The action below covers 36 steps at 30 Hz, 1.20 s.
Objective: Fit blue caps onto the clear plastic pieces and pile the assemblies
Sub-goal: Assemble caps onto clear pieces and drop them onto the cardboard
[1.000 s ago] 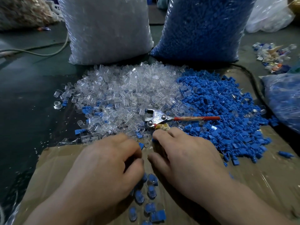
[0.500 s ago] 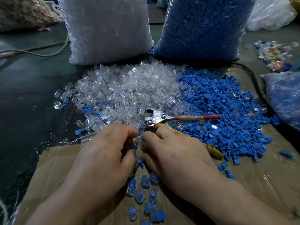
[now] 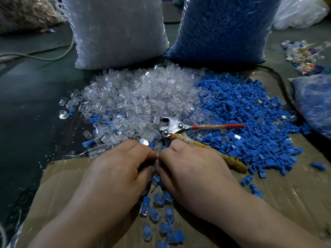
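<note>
A heap of clear plastic pieces (image 3: 136, 97) lies ahead on the left, and a heap of blue caps (image 3: 250, 126) spreads to its right. My left hand (image 3: 114, 176) and my right hand (image 3: 193, 172) meet knuckle to knuckle at the near edge of the heaps, fingers curled inward. They pinch a small clear piece (image 3: 157, 158) between them; whether a cap is in the grip is hidden. Below the hands several finished assemblies (image 3: 161, 212), clear with blue inside, lie on the cardboard sheet (image 3: 59, 190).
Pliers (image 3: 177, 127) with a red handle lie on the heaps just beyond my right hand. A big bag of clear pieces (image 3: 114, 29) and a bag of blue caps (image 3: 223, 27) stand behind. Another blue bag (image 3: 315, 104) sits at the right, with scrap bits (image 3: 302, 56) beyond.
Both hands moved forward toward the heaps and closed together, knuckles now touching. More of the finished assemblies show below them.
</note>
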Each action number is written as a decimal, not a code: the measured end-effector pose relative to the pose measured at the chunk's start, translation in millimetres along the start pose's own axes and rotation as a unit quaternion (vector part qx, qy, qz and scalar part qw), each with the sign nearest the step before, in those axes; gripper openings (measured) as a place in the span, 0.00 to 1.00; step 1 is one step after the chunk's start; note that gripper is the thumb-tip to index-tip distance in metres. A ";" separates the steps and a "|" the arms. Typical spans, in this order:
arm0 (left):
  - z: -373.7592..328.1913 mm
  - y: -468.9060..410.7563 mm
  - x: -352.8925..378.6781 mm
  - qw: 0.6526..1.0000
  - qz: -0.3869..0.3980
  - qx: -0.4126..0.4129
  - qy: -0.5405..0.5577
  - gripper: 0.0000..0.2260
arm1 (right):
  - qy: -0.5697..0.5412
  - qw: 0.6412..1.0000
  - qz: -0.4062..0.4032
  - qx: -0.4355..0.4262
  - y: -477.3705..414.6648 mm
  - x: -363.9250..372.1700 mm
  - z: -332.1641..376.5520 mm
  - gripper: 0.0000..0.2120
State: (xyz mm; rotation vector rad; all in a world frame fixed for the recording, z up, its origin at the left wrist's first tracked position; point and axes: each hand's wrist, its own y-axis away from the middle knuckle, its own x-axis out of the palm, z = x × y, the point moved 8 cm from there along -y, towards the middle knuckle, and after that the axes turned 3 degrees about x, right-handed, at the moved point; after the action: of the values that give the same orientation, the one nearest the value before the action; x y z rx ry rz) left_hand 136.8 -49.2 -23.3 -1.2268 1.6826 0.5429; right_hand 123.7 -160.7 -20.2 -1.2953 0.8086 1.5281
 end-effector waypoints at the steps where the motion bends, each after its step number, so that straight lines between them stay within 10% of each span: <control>1: 0.1 0.4 -0.4 1.000 -0.002 0.002 0.004 0.08 | -0.005 1.000 0.000 0.003 0.4 -0.5 -0.5 0.14; 18: -0.9 0.4 -1.1 1.000 0.025 0.015 0.004 0.06 | -0.125 0.991 -0.036 0.039 3.9 -10.7 -12.3 0.11; 36: 3.5 -1.7 0.2 0.999 0.028 0.002 0.029 0.15 | -0.471 0.869 -0.001 0.151 10.2 -0.2 -37.2 0.04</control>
State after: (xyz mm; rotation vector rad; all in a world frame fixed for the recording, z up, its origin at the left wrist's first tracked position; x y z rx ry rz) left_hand 139.8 -47.3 -24.8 -1.2058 1.7695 0.5411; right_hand 127.1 -198.1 -29.2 -0.2160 0.3618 1.6861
